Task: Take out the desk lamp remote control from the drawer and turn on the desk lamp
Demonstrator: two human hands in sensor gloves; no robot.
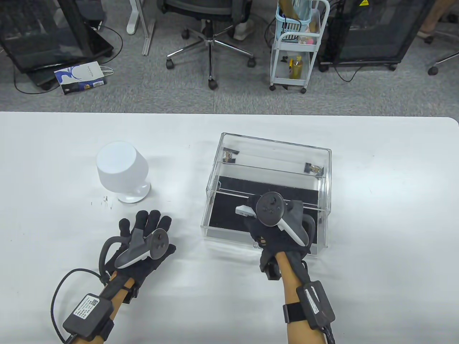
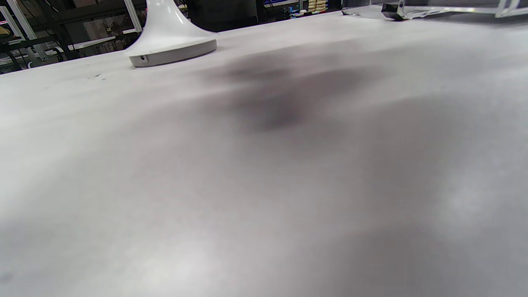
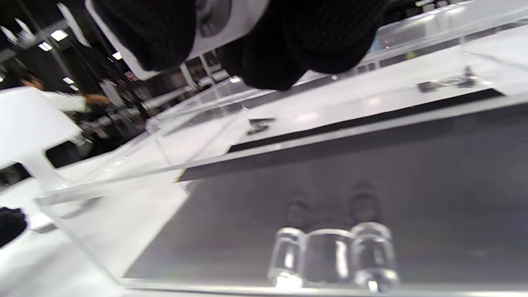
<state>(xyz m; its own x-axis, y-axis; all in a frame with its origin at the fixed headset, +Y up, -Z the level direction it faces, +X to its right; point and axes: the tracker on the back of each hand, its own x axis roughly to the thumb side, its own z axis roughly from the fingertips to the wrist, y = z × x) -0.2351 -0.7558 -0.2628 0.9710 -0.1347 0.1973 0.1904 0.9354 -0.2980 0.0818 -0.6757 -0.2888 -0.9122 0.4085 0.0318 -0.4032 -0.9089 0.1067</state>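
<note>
A white desk lamp (image 1: 122, 172) stands on the white table (image 1: 376, 215) at left; its base shows in the left wrist view (image 2: 173, 47). A clear acrylic box (image 1: 274, 168) stands at centre right, its black-floored drawer (image 1: 229, 215) pulled out toward me, with a clear handle (image 3: 332, 255) at the front. My right hand (image 1: 252, 215) hovers over the open drawer and grips a white remote control (image 1: 243, 210), seen between the fingers in the right wrist view (image 3: 231, 20). My left hand (image 1: 147, 224) rests flat on the table below the lamp, fingers spread and empty.
Two small metal fittings (image 1: 229, 154) sit at the box's back corners. Tiny dark specks (image 1: 105, 199) lie left of the lamp base. Beyond the table's far edge are an office chair (image 1: 211, 43), a white trolley (image 1: 296, 46) and a paper bag (image 1: 80, 77) on the floor.
</note>
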